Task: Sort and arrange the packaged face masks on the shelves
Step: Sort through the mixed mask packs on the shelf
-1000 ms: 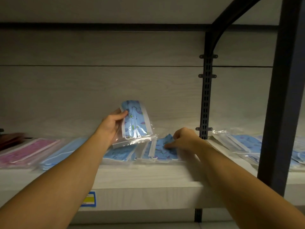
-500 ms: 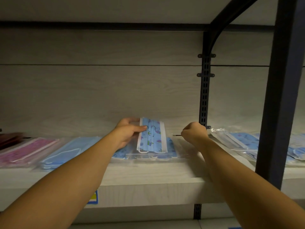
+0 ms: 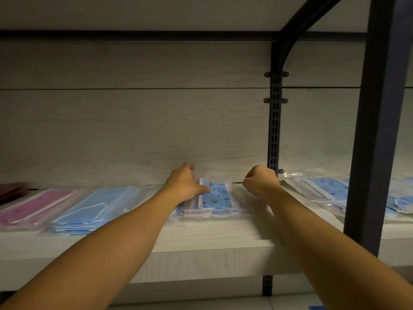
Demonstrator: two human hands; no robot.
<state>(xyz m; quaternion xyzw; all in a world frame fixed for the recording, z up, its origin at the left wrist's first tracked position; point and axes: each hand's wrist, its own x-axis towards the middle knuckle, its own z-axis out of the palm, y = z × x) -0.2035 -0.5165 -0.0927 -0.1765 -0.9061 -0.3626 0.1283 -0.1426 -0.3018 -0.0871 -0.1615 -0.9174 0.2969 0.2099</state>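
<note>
— Where is the patterned mask pack (image 3: 215, 195)?

— Flat on a stack at the middle of the shelf (image 3: 201, 249), near its back edge. The left hand (image 3: 183, 186) rests on its left side, thumb across the wrapper.

— And the right hand (image 3: 260, 181)?

— Just right of the pack, its grip curled tight; whether it pinches the wrapper cannot be told.

— Anything else?

— Plain blue masks (image 3: 89, 211) and pink masks (image 3: 33, 209) toward the left edge.
</note>
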